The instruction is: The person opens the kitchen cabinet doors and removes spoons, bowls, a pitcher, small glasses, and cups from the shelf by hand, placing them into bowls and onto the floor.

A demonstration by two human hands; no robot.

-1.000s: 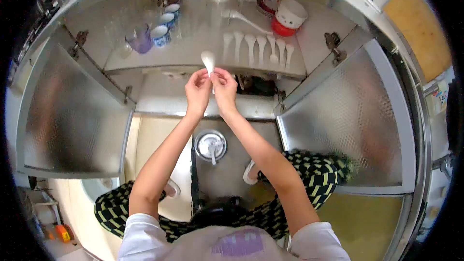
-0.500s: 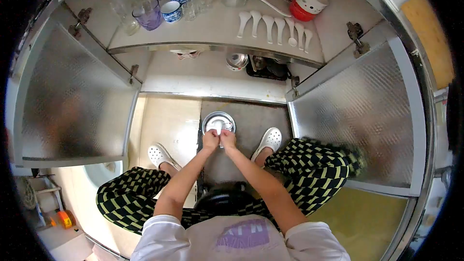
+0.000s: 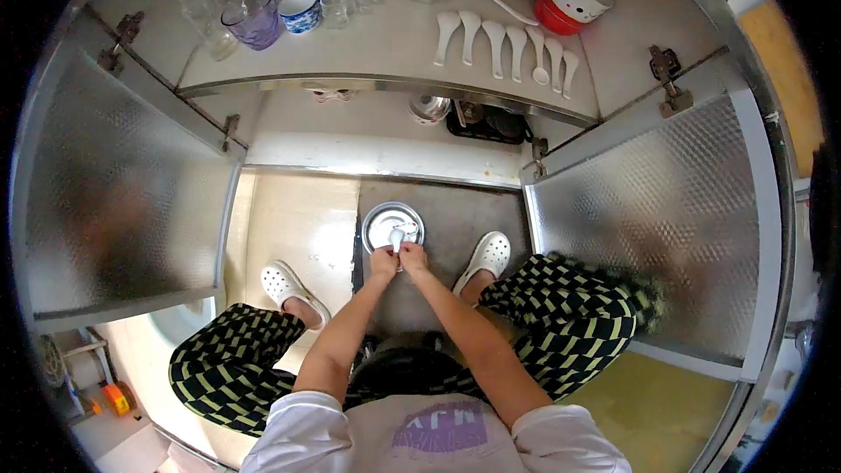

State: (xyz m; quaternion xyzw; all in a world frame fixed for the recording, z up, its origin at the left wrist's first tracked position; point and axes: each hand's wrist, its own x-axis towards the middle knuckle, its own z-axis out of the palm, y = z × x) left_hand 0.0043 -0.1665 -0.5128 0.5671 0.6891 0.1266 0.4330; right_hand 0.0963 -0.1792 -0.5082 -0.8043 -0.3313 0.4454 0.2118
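Note:
Over the near rim of a round metal basin (image 3: 369, 221) on the floor, my two hands are close together, fingers closed. A small white spoon (image 3: 397, 237) sticks up between them, its rounded end pointing away from me. My left hand (image 3: 383, 263) grips it from the left, and my right hand (image 3: 413, 257) from the right. Fingers hide most of its handle. Something pale and shiny lies inside the basin, too small to make out.
Several white spoons (image 3: 495, 50) lie in a row on the cabinet shelf (image 3: 377, 52), near stacked bowls (image 3: 574, 0). Blue-patterned cups (image 3: 300, 12) and a purple glass (image 3: 252, 22) stand left. Open frosted doors (image 3: 131, 184) flank me. A black tray (image 3: 491, 127) sits lower.
My hands and the spoon have shifted slightly toward me, and more of the basin shows. The head view has tilted a little, moving the shelf upward in view. Both hands keep their hold.

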